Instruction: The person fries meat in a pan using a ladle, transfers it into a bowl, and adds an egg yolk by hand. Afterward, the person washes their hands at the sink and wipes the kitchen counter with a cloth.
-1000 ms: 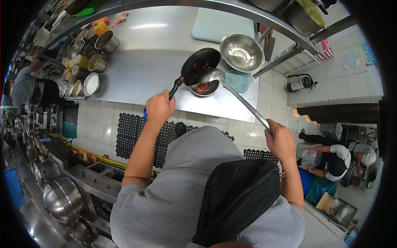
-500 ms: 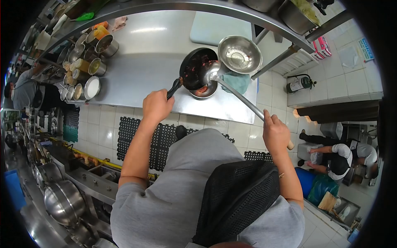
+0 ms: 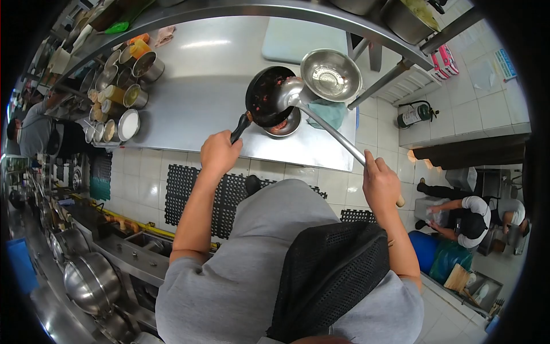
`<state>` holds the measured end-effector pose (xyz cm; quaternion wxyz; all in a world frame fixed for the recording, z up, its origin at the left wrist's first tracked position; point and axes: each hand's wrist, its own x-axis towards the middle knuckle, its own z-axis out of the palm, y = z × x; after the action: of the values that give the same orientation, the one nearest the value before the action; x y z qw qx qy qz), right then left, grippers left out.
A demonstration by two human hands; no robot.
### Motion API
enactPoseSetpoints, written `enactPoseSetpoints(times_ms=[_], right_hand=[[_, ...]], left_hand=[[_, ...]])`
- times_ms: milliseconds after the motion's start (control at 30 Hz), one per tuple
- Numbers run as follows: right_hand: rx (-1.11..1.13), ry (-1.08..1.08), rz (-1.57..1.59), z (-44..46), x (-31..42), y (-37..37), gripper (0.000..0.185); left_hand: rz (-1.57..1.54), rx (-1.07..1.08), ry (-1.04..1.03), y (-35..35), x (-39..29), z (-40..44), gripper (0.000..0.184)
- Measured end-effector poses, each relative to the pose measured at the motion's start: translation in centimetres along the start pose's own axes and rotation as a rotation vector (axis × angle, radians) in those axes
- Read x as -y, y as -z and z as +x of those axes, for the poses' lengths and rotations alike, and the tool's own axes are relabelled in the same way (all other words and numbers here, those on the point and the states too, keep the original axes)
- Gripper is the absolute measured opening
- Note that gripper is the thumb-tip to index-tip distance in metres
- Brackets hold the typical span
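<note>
My left hand is closed round the black handle of a dark wok. The wok is tilted above a small steel bowl, which holds some reddish food. Reddish bits also cling to the wok's inside. My right hand grips the long shaft of a steel ladle near its wooden end. The ladle's head lies at the wok's right side, over its inner surface. Behind it, a perforated steel colander stands close to the wok. A green cloth lies beside the bowl.
A pale cutting board lies at the back of the steel table. Several sauce and seasoning containers crowd the left end. An overhead shelf spans the table. Stove and pots are behind left; co-workers are at right.
The wok has shifted slightly left and shows less food inside. The ladle's head has moved slightly. Both hands keep their grips.
</note>
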<state>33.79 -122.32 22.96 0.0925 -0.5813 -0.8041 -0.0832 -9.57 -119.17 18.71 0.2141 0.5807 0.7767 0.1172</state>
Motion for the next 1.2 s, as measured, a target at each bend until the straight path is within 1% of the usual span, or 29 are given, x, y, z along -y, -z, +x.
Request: enactPoseSetpoints(times_ms=[67,300,367,400,467,500,567,600,667,733,967,1200], right_hand=[[-0.008,0.009,-0.049,0.1,0.2,-0.2,0.045],[-0.001,0.030,-0.060,-0.8,-0.9,0.4,0.046],[-0.073,0.084,-0.111,-0.6,-0.7,1.1,0.051],[-0.071,0.068,-0.106,-0.5,-0.5,1.5,0.051],[-0.157,0.139,-0.157,0.7,-0.2,2.6,0.054],[-0.157,0.110,-0.156,1.2,-0.2,3.2,0.054],[-0.183,0.192,-0.205,2.3,-0.4,4.1,0.055],[-0.182,0.161,-0.206,2.7,-0.4,4.6,0.055],[-0.177,0.237,-0.242,3.5,-0.6,5.4,0.054],[-0.172,0.237,-0.261,3.9,-0.9,5.6,0.054],[-0.105,0.260,-0.338,4.0,-1.4,6.2,0.053],[-0.100,0.264,-0.296,4.2,-0.3,7.3,0.054]], left_hand=[[-0.025,-0.013,-0.003,-0.1,0.0,-0.1,0.035],[-0.064,-0.008,0.012,-0.6,0.9,-0.1,0.038],[-0.114,0.008,0.009,-0.5,1.1,-0.2,0.039],[-0.102,0.015,0.000,-0.6,1.4,-0.3,0.039],[-0.138,0.023,-0.012,-0.8,2.1,0.2,0.040],[-0.123,0.033,-0.034,-0.7,2.1,0.3,0.040],[-0.141,0.053,-0.037,-0.5,2.0,0.3,0.040],[-0.125,0.064,-0.061,-0.5,1.8,0.3,0.040],[-0.156,0.082,-0.020,-0.5,1.8,0.4,0.040],[-0.157,0.079,-0.052,-0.8,2.1,0.5,0.039],[-0.142,0.072,-0.046,-1.0,2.8,0.1,0.038],[-0.153,0.075,-0.060,-1.8,3.0,0.2,0.037]])
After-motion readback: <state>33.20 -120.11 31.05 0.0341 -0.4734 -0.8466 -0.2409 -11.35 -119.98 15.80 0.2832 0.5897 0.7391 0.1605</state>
